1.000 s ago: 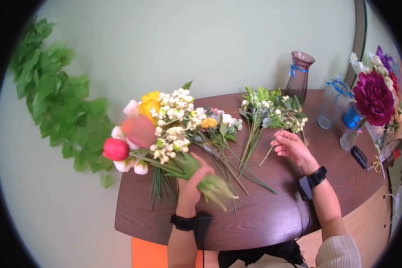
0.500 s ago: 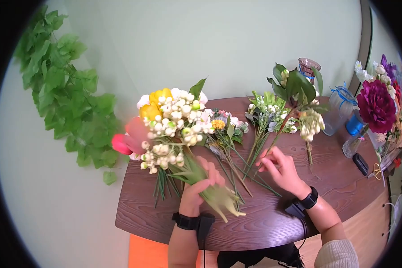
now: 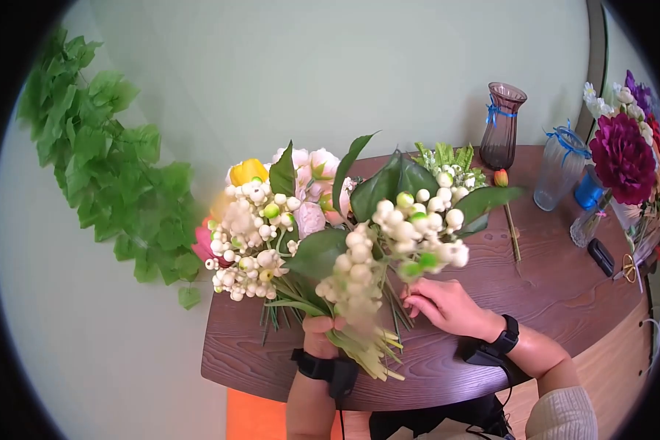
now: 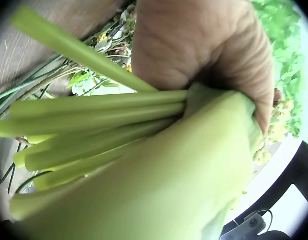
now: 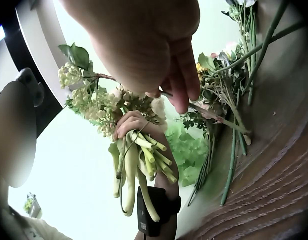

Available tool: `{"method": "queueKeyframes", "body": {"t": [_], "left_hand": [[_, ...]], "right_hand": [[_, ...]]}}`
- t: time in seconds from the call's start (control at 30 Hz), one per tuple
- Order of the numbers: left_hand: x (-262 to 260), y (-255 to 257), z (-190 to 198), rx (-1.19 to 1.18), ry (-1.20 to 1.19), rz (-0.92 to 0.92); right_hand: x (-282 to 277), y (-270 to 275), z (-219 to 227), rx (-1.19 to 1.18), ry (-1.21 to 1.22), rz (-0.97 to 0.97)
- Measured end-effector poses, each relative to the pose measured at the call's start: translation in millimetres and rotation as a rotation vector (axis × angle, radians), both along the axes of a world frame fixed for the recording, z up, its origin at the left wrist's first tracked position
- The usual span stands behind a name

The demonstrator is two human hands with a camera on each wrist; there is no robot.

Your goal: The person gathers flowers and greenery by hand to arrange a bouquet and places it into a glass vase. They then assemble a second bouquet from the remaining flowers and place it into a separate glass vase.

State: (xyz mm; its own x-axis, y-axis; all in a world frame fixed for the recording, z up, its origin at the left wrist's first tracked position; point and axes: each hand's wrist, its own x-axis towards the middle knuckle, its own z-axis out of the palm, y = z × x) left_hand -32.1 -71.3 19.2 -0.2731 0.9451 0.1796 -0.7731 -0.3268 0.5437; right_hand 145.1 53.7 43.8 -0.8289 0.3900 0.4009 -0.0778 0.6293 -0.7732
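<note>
The table (image 3: 565, 286) is dark wood, set against a pale wall with a leafy vine (image 3: 103, 169) hanging at the left. Above its near edge the bouquet (image 3: 271, 227) stands raised — tulips, white berries and broad leaves up top, thick green stems (image 4: 99, 130) gathered below. The left hand (image 3: 319, 334) grips those stems in a closed fist, fingers wrapped fully round them, the cut ends poking out under the palm toward the person; the forearm comes straight up from the near edge, wrist strap showing.

A berry sprig (image 3: 411, 227) lies against the right side of the bouquet, its stem pinched between the thumb and curled fingers of the right hand (image 3: 447, 304). That hand sits low over the table just right of the left fist, palm down, forearm angled in from the right.

Loose stems (image 5: 234, 115) lie on the table behind the hands. A purple vase (image 3: 502, 125) and a clear vase (image 3: 557, 165) stand at the back right.
</note>
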Motion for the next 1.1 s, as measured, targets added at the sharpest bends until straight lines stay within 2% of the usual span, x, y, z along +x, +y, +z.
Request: {"method": "queueKeyframes", "body": {"t": [0.1, 0.17, 0.23, 0.27, 0.33, 0.37, 0.4, 0.47, 0.53, 0.6, 0.63, 0.67, 0.73, 0.8, 0.83, 0.87, 0.93, 0.97, 1.0, 1.03, 1.07, 1.1], "left_hand": [[5.0, 3.1, 7.0, 0.081, -0.052, -0.06], [13.3, 11.5, 26.3, 0.281, -0.046, -0.162], [12.0, 14.0, 26.8, 0.265, -0.022, -0.158], [11.1, 15.4, 26.2, 0.25, 0.004, -0.154], [7.3, 20.3, 24.1, 0.299, 0.01, -0.149], [6.2, 19.2, 27.9, 0.158, 0.093, -0.094], [5.5, 18.6, 31.1, 0.017, 0.173, -0.039], [6.4, 19.8, 32.4, 0.014, 0.21, 0.007], [5.0, 21.0, 28.6, -0.036, 0.317, 0.076], [3.6, 23.5, 23.2, -0.089, 0.42, 0.143], [3.3, 25.7, 20.8, -0.115, 0.473, 0.173], [3.5, 28.3, 18.8, -0.14, 0.527, 0.2], [6.7, 33.2, 16.4, -0.193, 0.635, 0.25], [15.0, 33.1, 16.8, -0.19, 0.457, 0.234], [6.6, 39.9, 18.7, 0.012, 0.679, 0.268], [10.5, 37.0, 19.7, 0.013, 0.68, 0.264], [24.7, 28.0, 25.6, -0.331, 0.375, 0.248], [25.4, 32.0, 17.5, -0.319, 0.471, 0.317], [15.8, 35.1, -3.0, -0.318, 0.471, 0.318], [2.3, 39.0, -30.5, -0.302, 0.698, 0.386], [-2.2, 40.3, -33.1, -0.283, 0.925, 0.453], [4.6, 40.6, -34.3, -0.322, 0.923, 0.509]], "right_hand": [[0.1, 0.5, 1.6, -0.03, 0.013, -0.001], [1.3, 0.2, 2.6, -0.048, 0.03, 0.001], [4.3, -0.4, 2.8, 0.097, 0.04, -0.065], [1.5, 4.1, -6.6, 0.386, 0.14, -0.095], [2.4, 1.2, -10.4, -0.248, 0.005, 0.01], [2.7, -4.9, 7.3, -0.141, -0.048, 0.007], [7.1, 9.8, -26.1, 0.33, -0.084, -0.04], [7.0, 0.7, -12.3, 0.511, 0.013, -0.086], [4.4, 11.5, -6.0, 0.191, 0.096, 0.119], [2.7, 2.4, 7.6, 0.457, 0.164, -0.014], [4.1, -1.3, 13.1, 0.718, 0.149, -0.124], [1.7, 3.4, -1.4, 0.579, 0.12, -0.075], [0.1, 4.7, -4.0, 0.624, 0.082, -0.028], [-2.4, 1.7, -1.6, 0.639, 0.067, -0.029], [-2.6, 0.1, 0.2, 0.635, 0.038, -0.041], [-2.6, -1.8, 2.5, 0.63, 0.011, -0.053], [-5.0, -4.0, 6.6, 0.596, 0.018, -0.071], [-6.6, -4.6, 7.9, 0.561, 0.026, -0.085], [-8.3, -4.8, 7.8, 0.563, 0.026, -0.084], [-9.9, -4.6, 6.8, 0.526, 0.063, -0.087], [-11.0, -4.6, 6.4, 0.49, 0.1, -0.09], [-11.5, -5.0, 7.0, 0.492, 0.1, -0.09]]}}
